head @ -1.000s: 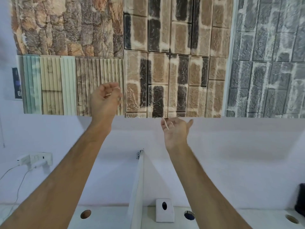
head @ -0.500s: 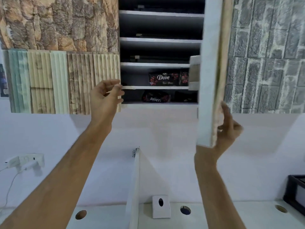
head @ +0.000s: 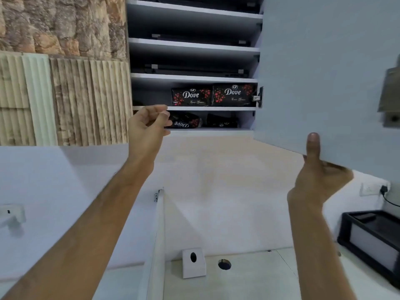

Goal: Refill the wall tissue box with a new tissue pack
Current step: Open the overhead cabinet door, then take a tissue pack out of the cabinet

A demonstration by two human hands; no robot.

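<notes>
A wall cabinet stands open, its shelves [head: 194, 77] in view. Two black Dove tissue packs [head: 191, 96] sit side by side on the second-lowest shelf. More black packs [head: 186, 123] lie on the lowest shelf, one upside down. My right hand [head: 318, 174] grips the bottom edge of the swung-out cabinet door [head: 324, 72], thumb on its inner face. My left hand [head: 149, 124] is raised at the cabinet's lower left corner, fingers loosely curled and apart, holding nothing, just in front of the lowest shelf. The wall tissue box is not something I can pick out.
Textured stone and wood sample panels [head: 65, 68] cover the wall to the left. Below, a white vertical divider [head: 158, 234] rises from a counter with round holes [head: 224, 264] and a small white block [head: 193, 264]. A black box [head: 372, 237] sits at the right.
The cabinet door was closed a second ago. My right hand has pulled it open and swung it far to the right. My left hand stayed raised and drifted slightly toward the lowest shelf.
</notes>
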